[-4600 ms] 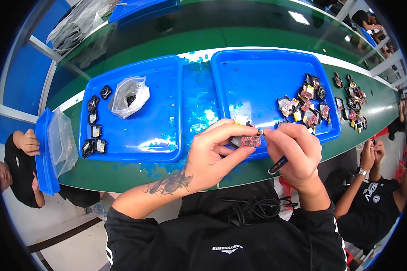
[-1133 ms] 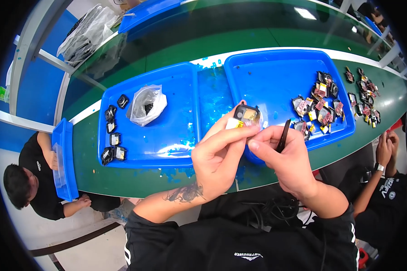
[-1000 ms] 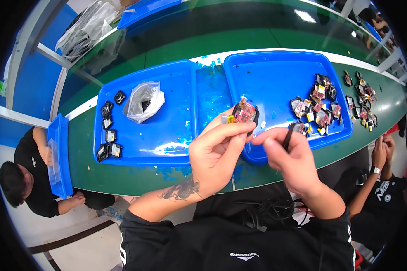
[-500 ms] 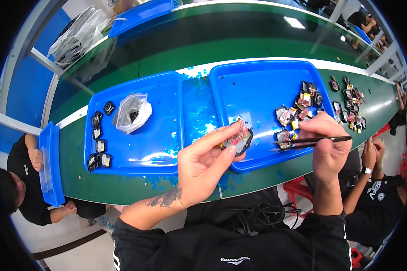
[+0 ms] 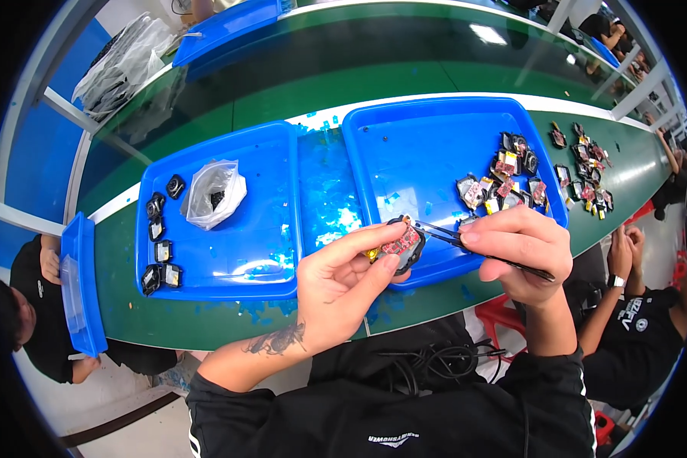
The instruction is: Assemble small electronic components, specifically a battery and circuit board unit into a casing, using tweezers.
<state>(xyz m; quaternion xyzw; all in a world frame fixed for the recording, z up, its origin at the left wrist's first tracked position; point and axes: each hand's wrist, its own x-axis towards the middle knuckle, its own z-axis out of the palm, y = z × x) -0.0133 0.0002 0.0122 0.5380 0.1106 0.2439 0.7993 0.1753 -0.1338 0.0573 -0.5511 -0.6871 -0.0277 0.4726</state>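
Note:
Between the thumb and fingers of my left hand [image 5: 342, 278] is a small black-rimmed device part with a red circuit board [image 5: 401, 246] on its face. My right hand [image 5: 523, 248] grips black tweezers [image 5: 444, 232], whose tips reach the upper edge of the board. Both hands are above the near edge of the right blue tray [image 5: 404, 168]. Inside that tray, along its right side, lie several similar black parts with red boards [image 5: 505, 164]. Some of those are hidden behind my right hand.
In the left blue tray [image 5: 271, 206] stand an open plastic bag [image 5: 216, 195] with small black pieces and several black units [image 5: 162, 250]. More board parts [image 5: 584, 164] lie on the green table [image 5: 198, 317] at right. Blue film scraps [image 5: 328, 175] litter the space between the trays. Co-workers sit at both sides.
My right hand has moved left and turned, bringing the tweezer tips to the board. The part in my left hand has tilted, so its red board shows more fully.

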